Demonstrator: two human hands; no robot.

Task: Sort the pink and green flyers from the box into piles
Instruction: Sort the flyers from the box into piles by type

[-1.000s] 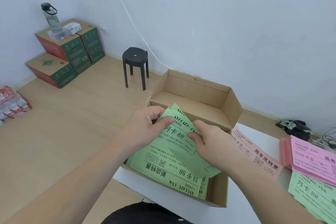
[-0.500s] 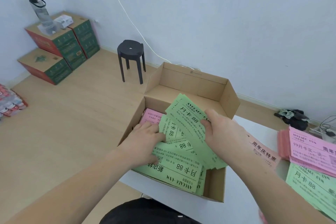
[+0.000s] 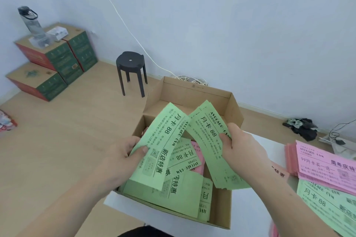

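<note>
Head camera: my left hand (image 3: 119, 157) pinches one thin green flyer (image 3: 163, 144) above the open corrugated cardboard box (image 3: 192, 92), thumb on its printed face. My right hand (image 3: 240, 146) grips a curved green sheaf (image 3: 210, 140) over the box's right half. Both read "AVOCADO·GYM" and "月卡 88". More green sheets lie flat inside the box, with a pink flyer (image 3: 199, 167) showing between them. Right of the box, on the white table (image 3: 250, 208), a pink pile (image 3: 327, 163) headed "99月卡" touches a green pile (image 3: 327, 204).
</note>
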